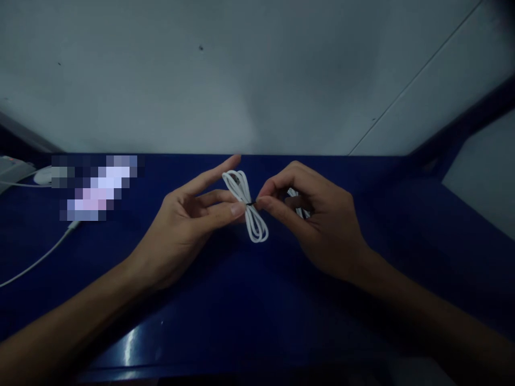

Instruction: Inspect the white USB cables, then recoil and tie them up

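A white cable point(256, 228) is coiled into a narrow bundle, with a thin black tie point(250, 203) around its middle. My left hand point(189, 220) pinches the bundle near its middle between thumb and fingers, the index finger stretched out behind the upper loops. From the other side, the thumb and index finger of my right hand point(322, 214) are closed on the end of the black tie. Behind my right fingers, partly hidden, some white-and-dark thing point(300, 203) shows; I cannot make out what it is. Both hands are raised over the blue table.
The blue table point(257, 311) meets a pale wall point(201, 96) at the back. On the left lies a blurred-out bright object point(102, 187) with a white cord point(44, 257) running from it. A white item point(42, 176) with a cord sits farther left.
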`<state>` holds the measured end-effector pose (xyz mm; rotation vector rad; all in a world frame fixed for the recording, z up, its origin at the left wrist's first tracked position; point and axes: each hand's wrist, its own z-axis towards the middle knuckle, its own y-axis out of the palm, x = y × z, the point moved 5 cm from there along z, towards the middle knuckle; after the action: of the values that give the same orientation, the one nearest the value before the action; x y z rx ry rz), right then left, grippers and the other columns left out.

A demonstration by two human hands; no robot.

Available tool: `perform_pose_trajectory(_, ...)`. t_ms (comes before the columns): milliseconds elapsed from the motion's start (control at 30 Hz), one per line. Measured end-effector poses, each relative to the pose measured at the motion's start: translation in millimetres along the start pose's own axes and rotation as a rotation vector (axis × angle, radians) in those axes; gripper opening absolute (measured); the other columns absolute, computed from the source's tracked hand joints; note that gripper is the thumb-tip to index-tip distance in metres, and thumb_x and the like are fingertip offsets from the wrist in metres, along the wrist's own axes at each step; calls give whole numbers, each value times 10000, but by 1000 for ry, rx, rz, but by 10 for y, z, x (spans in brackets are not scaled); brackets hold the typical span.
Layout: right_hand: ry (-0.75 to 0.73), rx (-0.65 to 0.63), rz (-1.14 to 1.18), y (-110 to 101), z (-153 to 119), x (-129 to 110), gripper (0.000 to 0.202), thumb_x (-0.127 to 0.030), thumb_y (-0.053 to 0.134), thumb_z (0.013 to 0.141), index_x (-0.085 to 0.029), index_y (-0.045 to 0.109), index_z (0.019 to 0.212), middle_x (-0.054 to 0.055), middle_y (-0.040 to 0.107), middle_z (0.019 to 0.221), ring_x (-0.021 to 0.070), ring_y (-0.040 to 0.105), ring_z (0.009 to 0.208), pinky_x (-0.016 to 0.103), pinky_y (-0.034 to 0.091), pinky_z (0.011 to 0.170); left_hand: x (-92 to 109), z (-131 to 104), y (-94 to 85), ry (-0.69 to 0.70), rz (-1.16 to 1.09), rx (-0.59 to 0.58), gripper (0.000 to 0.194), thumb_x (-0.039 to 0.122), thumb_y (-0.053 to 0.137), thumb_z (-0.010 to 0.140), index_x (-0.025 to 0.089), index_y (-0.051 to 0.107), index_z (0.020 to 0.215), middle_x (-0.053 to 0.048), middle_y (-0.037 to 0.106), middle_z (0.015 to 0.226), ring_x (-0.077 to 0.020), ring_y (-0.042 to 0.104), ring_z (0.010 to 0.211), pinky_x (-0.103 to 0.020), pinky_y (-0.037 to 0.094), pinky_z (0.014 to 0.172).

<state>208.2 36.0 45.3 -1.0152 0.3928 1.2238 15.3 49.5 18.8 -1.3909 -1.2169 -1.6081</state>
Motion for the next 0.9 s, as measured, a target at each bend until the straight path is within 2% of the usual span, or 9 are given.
perform_pose_trajectory(133, 25, 2, -3, 5, -15, 22, 77, -281, 741, 1070, -261, 727, 997, 14, 692, 974, 177, 662, 822, 318, 536, 640, -71, -4, -35, -80, -68, 78, 577, 231, 941, 877, 321, 772, 1421, -59, 885, 1092, -249, 847, 1003, -379, 657, 1016)
perform_pose_trajectory(267, 33, 14, 6, 3, -29, 33, 82, -303, 749, 1066, -267, 731, 995, 19, 700, 976, 186, 671, 834, 323, 549, 650, -127, -30, -20, -138, -124, 84, 508, 225, 916, 904, 297, 790, 1391, -77, 875, 1200, -272, 843, 1071, -413, 653, 1062)
perform_pose_trajectory(500, 26, 7, 6, 13, -26, 18, 76, -290, 750, 1064, -273, 732, 993, 19, 698, 967, 192, 666, 848, 335, 569, 669, -116, -44, 46, -115, -113, 9, 318, 238, 842, 973, 277, 850, 1288, -83, 838, 1322, -283, 817, 1160, -408, 641, 1076)
perform_pose_trajectory(633, 23, 6, 7, 28, -28, 4, 81, -281, 753, 1060, -262, 733, 984, 19, 705, 960, 184, 661, 833, 319, 556, 643, -122, -29, 35, -101, -89, 40, 366, 196, 870, 940, 253, 842, 1300, -87, 855, 1267, -266, 825, 1123, -364, 650, 1032)
perform_pose_trajectory(767, 100, -21, 135, 49, -18, 27, 66, -256, 783, 1034, -242, 754, 976, 17, 725, 976, 171, 689, 835, 291, 563, 629, -104, -26, 20, -77, -58, 60, 342, 180, 885, 923, 248, 862, 1257, -77, 876, 1197, -245, 838, 1074, -322, 648, 1000)
perform_pose_trajectory(900, 232, -49, 299, 53, -5, 73, 98, -310, 836, 993, -235, 783, 960, 11, 742, 915, 140, 646, 694, 265, 521, 550, -65, -47, 18, -14, -4, 31, 349, 186, 865, 947, 281, 856, 1283, -66, 879, 1192, -269, 840, 1085, -380, 652, 1030)
